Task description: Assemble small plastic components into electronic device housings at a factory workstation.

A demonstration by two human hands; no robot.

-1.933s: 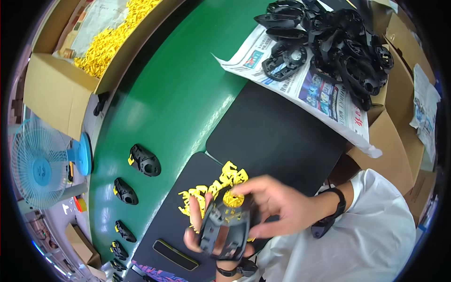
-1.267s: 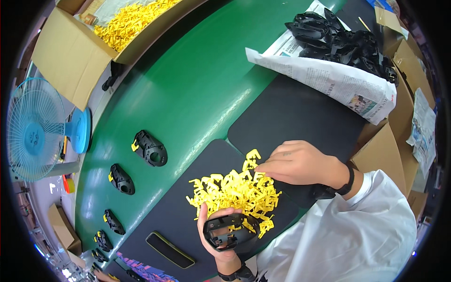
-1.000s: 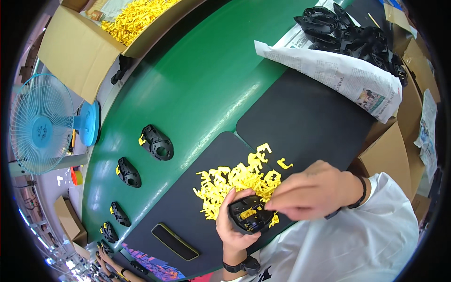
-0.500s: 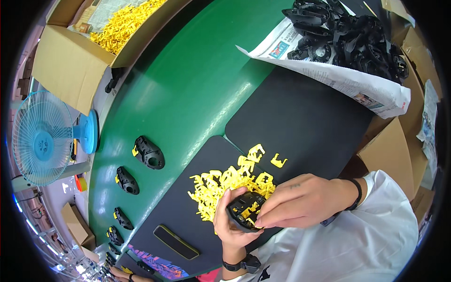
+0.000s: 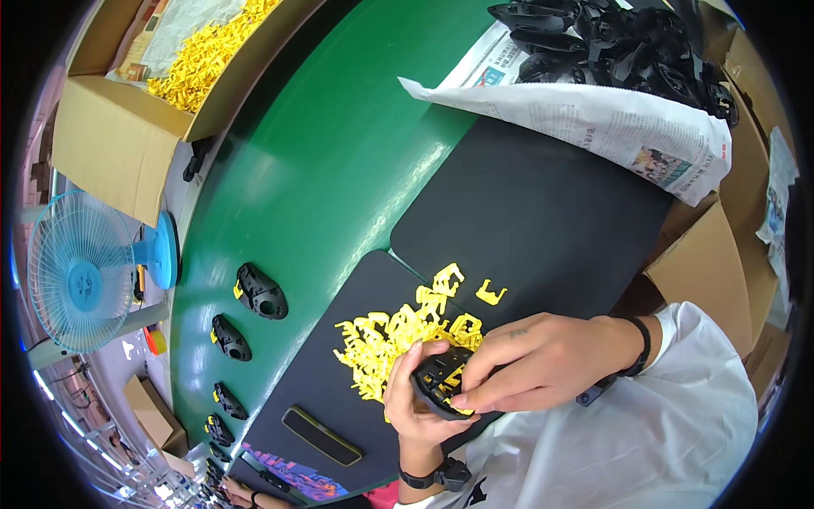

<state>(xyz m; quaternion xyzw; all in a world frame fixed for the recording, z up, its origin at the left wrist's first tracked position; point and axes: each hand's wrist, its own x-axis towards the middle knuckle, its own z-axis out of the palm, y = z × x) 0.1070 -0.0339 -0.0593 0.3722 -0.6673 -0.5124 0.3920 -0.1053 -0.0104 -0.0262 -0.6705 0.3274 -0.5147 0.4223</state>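
Observation:
My left hand (image 5: 409, 400) is closed around a black computer mouse shell (image 5: 430, 383), its hollow inside facing up. Inside the shell sits a yellow plastic clip (image 5: 454, 379), partly covered by fingers. Thumb and fingertips of my right hand (image 5: 538, 360) are pinched together on the yellow clip, at the shell's right side. Just beyond my hands, a heap of loose yellow clips (image 5: 377, 343) lies on the black mat (image 5: 543, 212). A single clip (image 5: 491, 293) lies apart from it.
Several black shells with yellow clips (image 5: 261, 293) stand in a row on the green surface (image 5: 314, 144). A phone (image 5: 322, 435) lies on the mat. Newspaper (image 5: 593, 119) holds piled black shells (image 5: 619, 51). A carton of yellow clips (image 5: 114, 140), a blue fan (image 5: 85, 284) and another person's arm (image 5: 254, 499) also show.
The view has shifted slightly, so the surroundings sit differently in the picture. My right fingertips have moved a little over the shell, covering more of the yellow clip. Both hands keep their hold.

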